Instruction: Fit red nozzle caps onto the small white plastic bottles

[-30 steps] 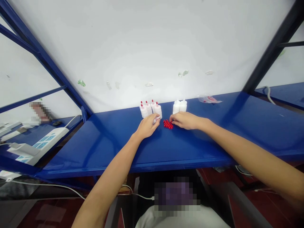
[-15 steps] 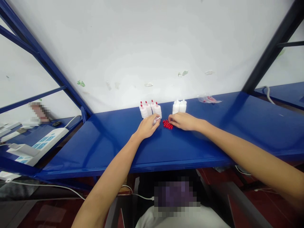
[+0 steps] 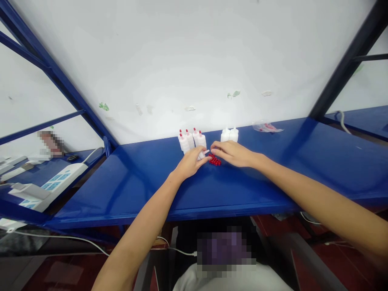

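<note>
My left hand (image 3: pixel 188 163) is closed round a small white squeeze bottle (image 3: pixel 201 155), tilted so its pale nozzle points right. Just right of that nozzle is my right hand (image 3: pixel 232 152), fingers bent together; whatever lies between the fingertips is too small to make out. Below the fingertips a pile of small red caps (image 3: pixel 215 161) lies on the blue table. Behind my left hand stand several white bottles with red tips (image 3: pixel 183 142). White bottles without red tips (image 3: pixel 233 134) stand behind my right hand, partly covered by it.
A clear plastic bag with red pieces (image 3: pixel 266 127) lies at the back right of the blue table (image 3: pixel 145 186). The wall (image 3: pixel 194 60) rises behind it. Blue frame posts (image 3: pixel 60 81) stand at both sides. A white power strip (image 3: pixel 57 184) is on the left.
My right hand has lifted from the red caps and moved slightly left, towards the bottle. The bottle's nozzle in my left hand now points further right, over the pile's edge.
</note>
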Available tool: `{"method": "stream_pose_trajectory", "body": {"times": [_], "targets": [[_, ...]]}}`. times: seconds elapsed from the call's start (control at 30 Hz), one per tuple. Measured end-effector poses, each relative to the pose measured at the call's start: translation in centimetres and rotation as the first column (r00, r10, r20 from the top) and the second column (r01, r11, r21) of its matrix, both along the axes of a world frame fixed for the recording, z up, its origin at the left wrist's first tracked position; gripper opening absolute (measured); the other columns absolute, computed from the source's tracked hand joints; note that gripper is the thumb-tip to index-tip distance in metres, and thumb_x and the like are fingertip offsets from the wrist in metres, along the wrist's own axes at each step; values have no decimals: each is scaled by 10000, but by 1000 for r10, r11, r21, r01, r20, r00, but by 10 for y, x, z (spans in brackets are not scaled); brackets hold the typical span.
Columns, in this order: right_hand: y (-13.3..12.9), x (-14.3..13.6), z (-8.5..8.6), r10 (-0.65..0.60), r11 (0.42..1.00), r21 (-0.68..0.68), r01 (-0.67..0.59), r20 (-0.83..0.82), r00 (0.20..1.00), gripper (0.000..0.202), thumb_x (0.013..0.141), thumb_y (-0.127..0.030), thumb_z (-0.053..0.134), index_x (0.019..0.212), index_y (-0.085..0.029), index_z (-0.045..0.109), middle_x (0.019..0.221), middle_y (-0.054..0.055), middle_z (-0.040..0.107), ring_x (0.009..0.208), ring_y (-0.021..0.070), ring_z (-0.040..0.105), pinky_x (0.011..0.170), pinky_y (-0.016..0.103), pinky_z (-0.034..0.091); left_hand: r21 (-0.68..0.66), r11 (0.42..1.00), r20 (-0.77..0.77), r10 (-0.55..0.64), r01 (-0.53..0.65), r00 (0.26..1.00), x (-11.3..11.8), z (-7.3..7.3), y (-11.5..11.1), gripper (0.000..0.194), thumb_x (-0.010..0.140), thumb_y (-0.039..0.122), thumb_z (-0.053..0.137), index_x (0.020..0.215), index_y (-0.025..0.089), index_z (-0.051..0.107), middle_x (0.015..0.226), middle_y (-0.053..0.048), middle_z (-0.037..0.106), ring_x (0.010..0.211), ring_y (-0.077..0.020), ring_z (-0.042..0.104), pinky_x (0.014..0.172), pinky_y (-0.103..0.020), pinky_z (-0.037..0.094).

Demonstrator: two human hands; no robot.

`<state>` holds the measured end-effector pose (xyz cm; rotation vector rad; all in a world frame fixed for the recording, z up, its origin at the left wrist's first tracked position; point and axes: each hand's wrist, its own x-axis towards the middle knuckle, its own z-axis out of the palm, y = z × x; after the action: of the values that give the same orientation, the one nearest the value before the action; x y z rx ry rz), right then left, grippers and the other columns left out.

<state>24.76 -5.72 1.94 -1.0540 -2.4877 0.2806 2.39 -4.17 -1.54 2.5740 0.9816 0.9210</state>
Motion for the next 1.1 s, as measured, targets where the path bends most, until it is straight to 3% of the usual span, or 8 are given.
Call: {"method": "stream_pose_trajectory", "body": {"times": [0.13,0.27,0.37,0.5,0.6,0.73,0.93,1.1], "targets": [[-3,-6,-3,84,996,21,-82,-84,993,315,1017,-412,355,994,-177,564,803,54,651,672,166,552,648,281,350,-3,998,-14,-60,59,998,2,4,-5,364,948,491,529,1158,194,554,1048,-67,674,878,-197,620,815,-300,461],[0,-2,-1,38,998,47,-32,-127,991,261,984,-354,377,898,-180,551,703,15,583,601,139,480,606,270,316,-31,999,-22,-10,9,1000,2,6,-7,465,922,507,565,1260,197,485,1030,-57,655,819,-184,608,767,-291,464],[1,11,11,-37,994,102,51,-130,991,181,894,-263,435,771,-180,539,645,2,552,574,126,444,591,268,294,-14,999,7,41,-41,999,-1,5,-6,388,984,444,450,1267,179,460,1088,-80,628,909,-193,607,841,-317,465],[5,33,26,-215,969,131,208,42,976,203,806,-237,475,611,-184,498,546,0,502,515,118,383,561,285,248,50,997,10,65,-65,998,-3,3,-1,256,1008,293,316,1034,164,536,998,-84,618,934,-200,585,885,-343,451],[11,46,27,-339,941,97,325,207,918,276,814,-297,486,566,-180,519,545,35,527,503,131,400,550,298,235,87,994,0,69,-69,998,-2,3,1,272,1010,300,321,924,172,544,905,-71,601,863,-193,570,844,-335,449],[16,52,23,-410,911,83,404,294,864,280,816,-334,504,608,-172,596,608,80,603,539,168,487,555,304,258,89,994,-6,58,-57,998,-1,3,0,279,1020,327,330,946,173,550,880,-58,608,818,-178,566,786,-308,439],[12,41,26,-468,862,228,452,18,884,251,877,-298,453,836,-157,656,740,79,680,638,186,563,577,294,305,89,995,-34,58,-54,998,0,5,-3,290,1018,325,332,1028,175,580,971,-64,657,832,-173,595,760,-291,438],[14,34,19,-455,876,211,434,60,888,280,943,-337,427,974,-165,646,834,87,715,686,203,606,590,297,326,102,991,-42,88,-83,995,-1,3,-2,282,1008,324,346,1110,187,571,1048,-70,662,901,-190,612,800,-307,453]]}}
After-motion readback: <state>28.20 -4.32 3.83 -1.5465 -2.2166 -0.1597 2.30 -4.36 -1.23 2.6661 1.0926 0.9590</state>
